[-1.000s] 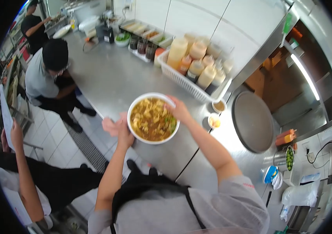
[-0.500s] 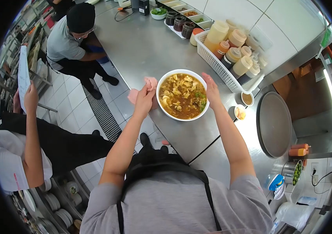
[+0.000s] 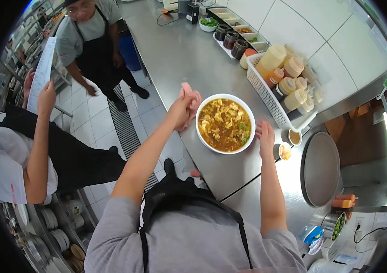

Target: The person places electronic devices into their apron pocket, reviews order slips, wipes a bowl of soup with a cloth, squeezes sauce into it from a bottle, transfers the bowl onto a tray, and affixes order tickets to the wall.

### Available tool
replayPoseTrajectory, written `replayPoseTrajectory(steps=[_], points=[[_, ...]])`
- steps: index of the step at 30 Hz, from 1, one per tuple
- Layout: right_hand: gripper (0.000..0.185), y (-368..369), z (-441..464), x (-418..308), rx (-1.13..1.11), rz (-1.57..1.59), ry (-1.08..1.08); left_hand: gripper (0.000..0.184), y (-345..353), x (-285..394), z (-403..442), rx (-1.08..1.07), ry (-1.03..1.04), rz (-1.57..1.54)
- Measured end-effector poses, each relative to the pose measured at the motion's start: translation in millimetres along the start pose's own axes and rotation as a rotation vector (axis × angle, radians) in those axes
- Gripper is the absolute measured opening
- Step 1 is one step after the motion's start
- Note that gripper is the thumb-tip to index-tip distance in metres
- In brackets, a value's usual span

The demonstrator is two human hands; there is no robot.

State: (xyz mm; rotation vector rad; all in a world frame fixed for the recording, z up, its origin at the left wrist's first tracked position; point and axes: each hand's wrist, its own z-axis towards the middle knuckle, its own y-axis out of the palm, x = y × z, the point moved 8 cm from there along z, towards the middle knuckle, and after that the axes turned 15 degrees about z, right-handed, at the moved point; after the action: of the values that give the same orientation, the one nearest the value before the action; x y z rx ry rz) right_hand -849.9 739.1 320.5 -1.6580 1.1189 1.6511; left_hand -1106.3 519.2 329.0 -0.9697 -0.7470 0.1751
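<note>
A white bowl (image 3: 226, 123) of brown soup with egg-like pieces and chopped greens stands on the steel counter (image 3: 170, 59). At its left, my left hand (image 3: 180, 111) is closed on a pink cloth (image 3: 194, 101), slightly apart from the rim. My right hand (image 3: 265, 136) is just right of the bowl, fingers apart and holding nothing. Close to the right hand are a small cup of pale and orange pieces (image 3: 285, 151) and a small cup of brown sauce (image 3: 295, 137).
A white basket (image 3: 266, 93) of squeeze bottles stands by the tiled wall, near dark jars (image 3: 230, 40) and a topping tray. A round grey tray (image 3: 321, 169) lies at right. At left, one person (image 3: 95, 50) stands; another person's hand (image 3: 46, 98) holds a paper sheet.
My right hand has come off the bowl and moved down beside it. My left hand has lifted the pink cloth away from the rim. The person beyond the counter has straightened up.
</note>
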Motion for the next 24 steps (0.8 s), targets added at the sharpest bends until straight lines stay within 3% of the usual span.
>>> replayPoseTrajectory(steps=[1, 5, 9, 11, 14, 17, 20, 24], points=[[0.038, -6.8, -4.3, 5.5, 0.019, -0.011, 0.001, 0.026, -1.1, -3.6, 6.1, -0.017, -0.118, -0.122], [0.031, -23.0, -22.8, 18.9, 0.050, 0.015, -0.168, 0.027, -17.3, -3.2, 70.0, 0.024, -0.219, -0.412], [0.027, -19.8, -30.8, 16.9, 0.076, 0.049, -0.210, 0.026, -19.6, 72.3, 139.6, -0.111, 0.016, -0.487], [0.027, -19.1, -28.9, 16.0, 0.076, 0.049, -0.210, 0.029, 15.7, 100.7, 165.9, -0.228, 0.182, -0.561], [0.026, -24.5, -26.2, 20.5, 0.050, 0.055, -0.224, 0.030, 64.2, 133.4, 177.0, -0.189, 0.626, -0.117], [0.025, -22.4, -25.9, 14.6, 0.059, 0.053, -0.214, 0.027, 105.9, 126.3, 143.0, -0.460, 0.798, 0.061], [0.024, -23.3, -28.3, 18.2, 0.053, 0.104, -0.190, 0.022, 118.5, 76.6, 131.7, -0.489, 0.709, 0.029], [0.024, -24.6, -26.8, 21.9, 0.037, 0.174, -0.203, 0.015, 35.2, 7.3, 58.9, -0.593, 0.350, 0.011]])
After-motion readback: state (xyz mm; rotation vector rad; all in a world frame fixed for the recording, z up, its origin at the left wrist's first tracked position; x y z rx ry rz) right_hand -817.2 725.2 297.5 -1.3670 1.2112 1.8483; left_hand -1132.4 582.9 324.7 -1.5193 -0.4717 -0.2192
